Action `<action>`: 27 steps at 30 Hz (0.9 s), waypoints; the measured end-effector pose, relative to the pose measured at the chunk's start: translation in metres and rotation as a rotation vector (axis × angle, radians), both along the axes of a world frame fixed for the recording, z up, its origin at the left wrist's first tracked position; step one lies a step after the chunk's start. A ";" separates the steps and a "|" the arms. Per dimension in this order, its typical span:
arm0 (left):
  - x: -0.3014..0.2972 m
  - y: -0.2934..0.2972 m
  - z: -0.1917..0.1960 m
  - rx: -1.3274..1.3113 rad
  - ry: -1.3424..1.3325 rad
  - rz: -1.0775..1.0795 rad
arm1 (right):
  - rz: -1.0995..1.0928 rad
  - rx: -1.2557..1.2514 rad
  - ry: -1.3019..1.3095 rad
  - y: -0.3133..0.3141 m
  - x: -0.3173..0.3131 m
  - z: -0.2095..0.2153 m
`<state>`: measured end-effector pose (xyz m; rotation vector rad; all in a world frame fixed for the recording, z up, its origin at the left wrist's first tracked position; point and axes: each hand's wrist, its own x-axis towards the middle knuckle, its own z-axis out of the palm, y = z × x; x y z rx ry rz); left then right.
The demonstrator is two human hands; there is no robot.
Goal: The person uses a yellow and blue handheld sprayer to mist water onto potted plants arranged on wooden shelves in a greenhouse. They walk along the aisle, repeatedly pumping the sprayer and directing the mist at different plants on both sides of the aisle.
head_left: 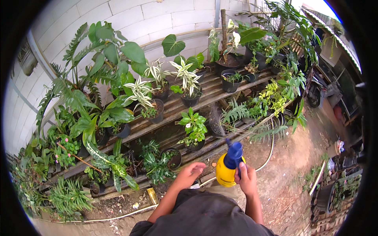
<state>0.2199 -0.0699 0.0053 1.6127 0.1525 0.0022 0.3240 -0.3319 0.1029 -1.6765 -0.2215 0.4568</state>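
Observation:
My right hand (246,179) is wrapped round the handle of a yellow pump spray bottle (225,175) with a blue head. Its nozzle points away from me toward the plant shelf, and a faint haze shows just beyond it. To the left of the bottle, my left hand (190,174) is held out with nothing in it, its fingers loosely extended and apart from the bottle. Closest ahead are a dark pot with a fern (235,112), a potted plant with glossy green leaves (193,126), and a black pot of soil (171,158).
Tiered slatted shelves (179,114) carry many potted plants along a white block wall (130,17). A pale hose (269,155) curves over the dirt ground on the right and runs along the front. A gold-coloured can (152,196) lies near the lower shelf.

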 end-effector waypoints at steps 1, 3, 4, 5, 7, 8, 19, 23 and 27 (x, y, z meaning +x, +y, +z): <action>0.005 -0.004 0.011 0.026 -0.096 0.056 | -0.009 -0.081 -0.022 -0.004 -0.004 -0.002; 0.014 -0.013 0.033 0.052 -0.237 0.164 | -0.027 0.008 -0.026 -0.009 -0.014 -0.010; 0.019 -0.015 0.044 0.096 -0.316 0.183 | -0.067 0.080 0.011 -0.010 -0.018 -0.014; 0.023 -0.017 0.053 0.136 -0.388 0.207 | -0.094 0.152 0.061 -0.012 -0.023 -0.018; 0.033 -0.022 0.070 0.143 -0.444 0.184 | -0.139 0.169 0.019 -0.017 -0.027 -0.022; 0.036 -0.024 0.077 0.143 -0.459 0.163 | -0.160 0.164 0.003 -0.019 -0.028 -0.024; 0.057 -0.061 0.109 0.146 -0.641 0.042 | -0.160 0.027 -0.064 -0.031 -0.034 -0.019; 0.059 -0.065 0.117 0.106 -0.654 0.038 | -0.176 0.045 -0.039 -0.035 -0.036 -0.018; 0.064 -0.067 0.128 0.307 -0.751 0.125 | -0.123 -0.075 -0.103 -0.036 -0.042 -0.013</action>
